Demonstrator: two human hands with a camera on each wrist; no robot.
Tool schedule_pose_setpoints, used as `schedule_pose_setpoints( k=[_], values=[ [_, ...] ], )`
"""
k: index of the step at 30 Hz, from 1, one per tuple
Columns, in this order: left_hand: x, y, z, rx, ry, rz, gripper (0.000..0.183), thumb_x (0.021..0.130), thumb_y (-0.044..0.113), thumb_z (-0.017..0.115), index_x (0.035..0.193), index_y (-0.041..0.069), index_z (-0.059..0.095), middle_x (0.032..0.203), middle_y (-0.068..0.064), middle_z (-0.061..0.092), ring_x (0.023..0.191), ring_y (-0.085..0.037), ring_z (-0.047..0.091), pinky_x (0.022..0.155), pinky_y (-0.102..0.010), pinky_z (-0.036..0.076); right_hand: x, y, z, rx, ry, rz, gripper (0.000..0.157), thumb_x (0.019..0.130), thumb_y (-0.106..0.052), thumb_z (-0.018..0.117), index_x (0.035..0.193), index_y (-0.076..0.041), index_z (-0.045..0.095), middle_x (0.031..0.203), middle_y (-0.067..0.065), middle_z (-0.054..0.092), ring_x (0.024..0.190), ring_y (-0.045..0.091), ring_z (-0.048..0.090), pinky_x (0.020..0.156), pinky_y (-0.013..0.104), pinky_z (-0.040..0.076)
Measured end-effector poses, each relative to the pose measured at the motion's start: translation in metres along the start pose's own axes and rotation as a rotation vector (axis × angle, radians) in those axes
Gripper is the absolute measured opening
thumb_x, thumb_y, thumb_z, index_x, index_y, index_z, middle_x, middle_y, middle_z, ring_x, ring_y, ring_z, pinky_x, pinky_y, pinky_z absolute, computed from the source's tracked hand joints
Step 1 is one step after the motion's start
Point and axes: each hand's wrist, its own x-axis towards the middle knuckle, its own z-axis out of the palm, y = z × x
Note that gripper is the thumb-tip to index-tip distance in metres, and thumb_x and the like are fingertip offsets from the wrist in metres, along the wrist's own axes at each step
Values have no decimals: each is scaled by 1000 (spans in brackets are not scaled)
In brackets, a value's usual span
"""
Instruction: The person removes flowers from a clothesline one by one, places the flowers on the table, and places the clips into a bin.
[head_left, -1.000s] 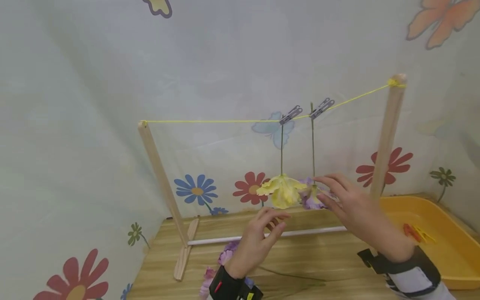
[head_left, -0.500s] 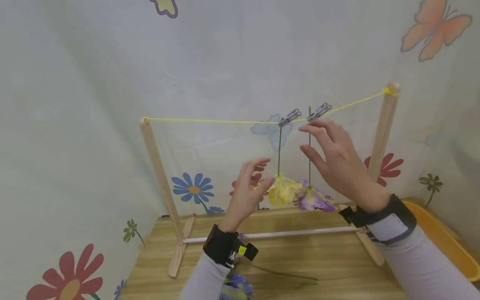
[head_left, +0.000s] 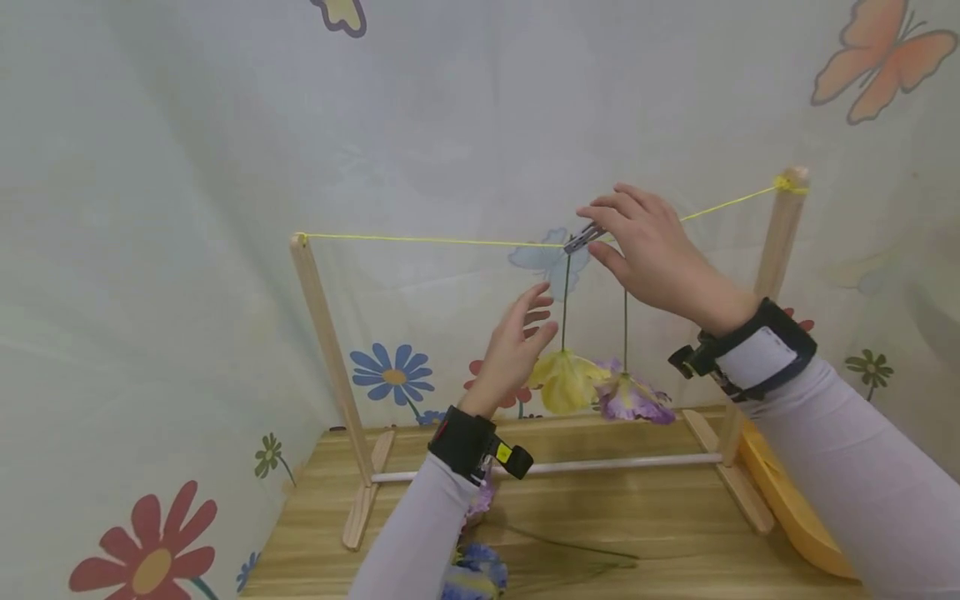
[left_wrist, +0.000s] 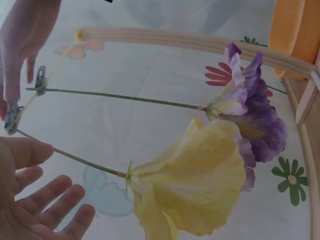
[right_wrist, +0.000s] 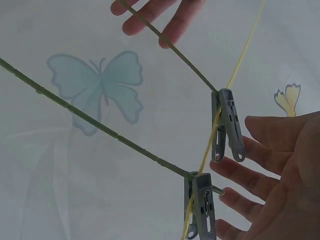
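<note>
Two artificial flowers hang upside down from a yellow line (head_left: 420, 240), each stem held by a grey clothespin. The yellow flower (head_left: 567, 381) hangs left of the purple flower (head_left: 633, 398). My right hand (head_left: 652, 250) is at the yellow flower's clothespin (right_wrist: 231, 125), thumb and fingers around its handle end without visibly squeezing it. Below the right hand's fingers in the right wrist view is the other clothespin (right_wrist: 204, 207). My left hand (head_left: 513, 350) is lower, left of the yellow flower's stem (left_wrist: 90, 163), fingers spread, holding nothing.
The line is tied between two wooden posts (head_left: 326, 333) joined by a white rod (head_left: 622, 463) near the table (head_left: 570, 508). More flowers (head_left: 476, 571) and a loose stem (head_left: 570, 546) lie in front. A yellow tray (head_left: 802, 525) stands at the right, partly behind my right arm.
My right hand has risen from the purple flower to the line and moved left to the yellow flower's clothespin. My left hand has risen beside the yellow flower's stem.
</note>
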Motion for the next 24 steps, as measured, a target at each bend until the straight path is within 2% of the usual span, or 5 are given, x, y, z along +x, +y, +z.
schedule_pose_setpoints(
  k=[3, 8, 13, 18, 24],
  values=[
    [7, 1, 4, -46, -6, -9, 56, 108, 11, 55, 161, 12, 36, 151, -16, 52, 139, -36, 52, 114, -44, 43, 10, -2, -8, -30, -90, 38, 35, 107, -10, 58, 139, 2, 61, 140, 26, 57, 145, 48, 35, 118, 66, 22],
    [13, 6, 12, -48, 8, 0, 54, 108, 7, 55, 159, 12, 39, 148, -17, 56, 135, -31, 56, 113, -39, 44, 23, -4, -16, -90, -200, 70, 33, 109, -11, 53, 138, -2, 63, 139, 23, 58, 143, 48, 36, 119, 67, 16],
    [15, 4, 16, -57, 37, -13, 53, 107, 6, 57, 157, 15, 43, 140, -14, 61, 130, -27, 60, 109, -38, 48, 28, -3, -16, -113, -266, 107, 32, 108, -11, 54, 136, -1, 66, 131, 23, 62, 138, 50, 39, 118, 69, 14],
    [17, 4, 17, -53, 66, 14, 47, 107, 5, 56, 153, 15, 50, 123, -13, 71, 114, -27, 69, 98, -36, 55, 28, 1, -15, -104, -251, 102, 25, 106, -9, 58, 125, 0, 72, 121, 20, 65, 131, 48, 44, 117, 68, 16],
    [21, 6, 18, -58, 112, 37, 41, 104, 0, 58, 144, 11, 60, 113, -18, 73, 100, -30, 72, 82, -28, 60, 29, 10, -13, -30, -128, 65, 13, 98, 0, 68, 105, 0, 78, 102, 17, 67, 119, 41, 50, 118, 65, 16]
  ],
)
